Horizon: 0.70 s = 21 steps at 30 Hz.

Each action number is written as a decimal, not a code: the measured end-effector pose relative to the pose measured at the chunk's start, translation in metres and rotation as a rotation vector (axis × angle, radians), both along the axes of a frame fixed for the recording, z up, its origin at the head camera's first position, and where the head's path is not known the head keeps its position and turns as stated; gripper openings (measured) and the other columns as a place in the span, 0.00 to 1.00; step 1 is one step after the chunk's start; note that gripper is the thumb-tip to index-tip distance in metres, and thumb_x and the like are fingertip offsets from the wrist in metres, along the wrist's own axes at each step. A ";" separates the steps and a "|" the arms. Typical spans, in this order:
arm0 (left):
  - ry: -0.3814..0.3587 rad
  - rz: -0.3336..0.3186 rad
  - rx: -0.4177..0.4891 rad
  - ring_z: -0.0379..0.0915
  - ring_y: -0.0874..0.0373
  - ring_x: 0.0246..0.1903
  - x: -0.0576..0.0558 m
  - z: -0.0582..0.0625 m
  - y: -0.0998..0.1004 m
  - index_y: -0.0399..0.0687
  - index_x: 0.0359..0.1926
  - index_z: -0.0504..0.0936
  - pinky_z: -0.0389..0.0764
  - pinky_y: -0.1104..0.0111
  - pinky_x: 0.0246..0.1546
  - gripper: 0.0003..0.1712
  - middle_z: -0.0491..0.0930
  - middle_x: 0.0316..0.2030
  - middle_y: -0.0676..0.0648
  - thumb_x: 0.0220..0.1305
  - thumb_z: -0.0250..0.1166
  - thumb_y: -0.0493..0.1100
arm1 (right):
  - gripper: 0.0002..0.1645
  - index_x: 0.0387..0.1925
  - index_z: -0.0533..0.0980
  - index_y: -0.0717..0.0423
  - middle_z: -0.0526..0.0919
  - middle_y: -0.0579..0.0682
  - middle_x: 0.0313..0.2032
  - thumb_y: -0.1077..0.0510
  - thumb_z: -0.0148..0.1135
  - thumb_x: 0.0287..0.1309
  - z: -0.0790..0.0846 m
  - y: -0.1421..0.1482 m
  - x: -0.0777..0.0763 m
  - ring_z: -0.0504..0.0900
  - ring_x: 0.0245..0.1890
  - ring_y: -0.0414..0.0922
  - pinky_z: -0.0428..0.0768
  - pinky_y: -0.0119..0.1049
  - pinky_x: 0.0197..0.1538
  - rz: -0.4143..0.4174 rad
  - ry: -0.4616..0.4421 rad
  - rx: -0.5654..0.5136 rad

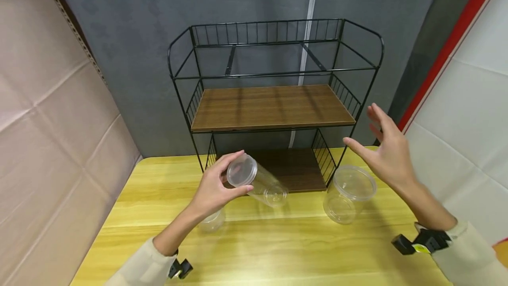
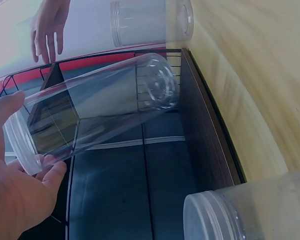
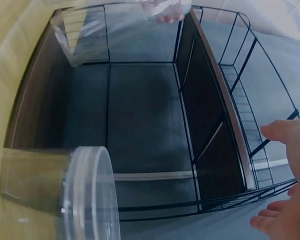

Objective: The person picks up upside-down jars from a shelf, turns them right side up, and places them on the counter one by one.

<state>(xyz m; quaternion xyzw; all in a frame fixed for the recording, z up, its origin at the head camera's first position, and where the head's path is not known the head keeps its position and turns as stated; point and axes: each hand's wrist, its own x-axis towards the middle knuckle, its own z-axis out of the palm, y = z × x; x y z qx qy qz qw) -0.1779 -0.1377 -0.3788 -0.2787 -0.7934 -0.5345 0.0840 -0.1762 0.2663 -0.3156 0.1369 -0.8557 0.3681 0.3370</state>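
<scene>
My left hand point(image 1: 217, 189) grips a tall clear plastic jar point(image 1: 265, 184) around its lidded end, fingers on one side and thumb on the other. The jar is tilted, its base pointing down to the right in front of the rack's bottom shelf. In the left wrist view the whole length of this jar point(image 2: 105, 105) shows. My right hand point(image 1: 390, 151) is raised by the rack's right side, fingers spread, holding nothing. Below it a wide clear jar point(image 1: 344, 202) with a lid stands on the table. Another clear jar point(image 1: 212, 222) stands partly hidden under my left forearm.
A black wire rack point(image 1: 278, 73) stands at the back of the table point(image 1: 278, 250). It has a brown middle board point(image 1: 274, 107) and a bottom board point(image 1: 295, 169); the top level is a bare frame. A grey panel point(image 1: 131, 56) rises behind, with pale walls at both sides.
</scene>
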 end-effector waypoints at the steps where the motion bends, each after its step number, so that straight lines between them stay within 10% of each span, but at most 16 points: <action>1: 0.003 0.002 -0.019 0.76 0.52 0.60 -0.001 -0.001 0.001 0.57 0.76 0.73 0.87 0.65 0.52 0.50 0.77 0.66 0.52 0.53 0.85 0.41 | 0.62 0.83 0.58 0.54 0.67 0.61 0.77 0.64 0.83 0.52 0.001 0.001 -0.003 0.70 0.74 0.62 0.68 0.20 0.70 0.001 -0.016 -0.007; 21: 0.101 -0.049 -0.281 0.82 0.52 0.53 -0.010 -0.003 0.019 0.45 0.73 0.76 0.86 0.63 0.48 0.49 0.80 0.65 0.46 0.50 0.87 0.46 | 0.64 0.86 0.47 0.47 0.63 0.59 0.79 0.54 0.79 0.61 0.001 -0.005 -0.046 0.68 0.75 0.63 0.71 0.61 0.71 0.033 -0.167 -0.028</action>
